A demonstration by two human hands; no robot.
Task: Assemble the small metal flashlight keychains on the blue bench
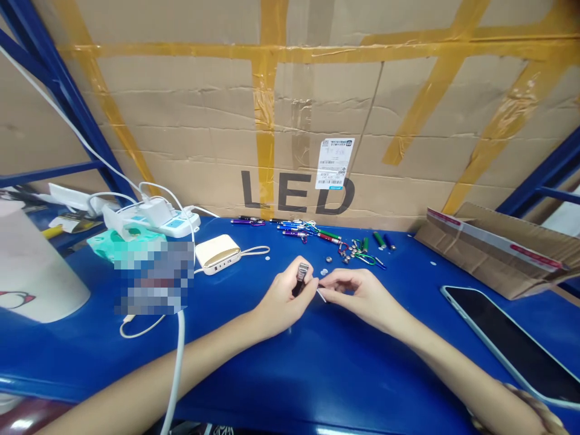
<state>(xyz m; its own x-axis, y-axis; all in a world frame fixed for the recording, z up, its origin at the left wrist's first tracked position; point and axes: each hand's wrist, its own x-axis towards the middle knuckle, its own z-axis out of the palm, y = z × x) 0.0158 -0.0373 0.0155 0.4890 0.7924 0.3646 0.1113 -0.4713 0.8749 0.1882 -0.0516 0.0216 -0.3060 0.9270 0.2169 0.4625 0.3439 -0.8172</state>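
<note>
Pinched upright in the left hand [281,300], a dark keychain torch [302,275] is held over the blue table [317,374] at frame centre. The right hand [362,293] is closed on a thin white sliver [321,295] beside it. Coloured torches [326,234] behind appear unhandled.

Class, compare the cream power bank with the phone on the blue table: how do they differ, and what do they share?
The power bank is cream and chunky; the phone is a thin slab with a dark screen. A white cord runs from the power bank; the phone shows none. The power bank lies left of the left hand, the phone right of the right hand. Both lie flat on the table, untouched.
</note>
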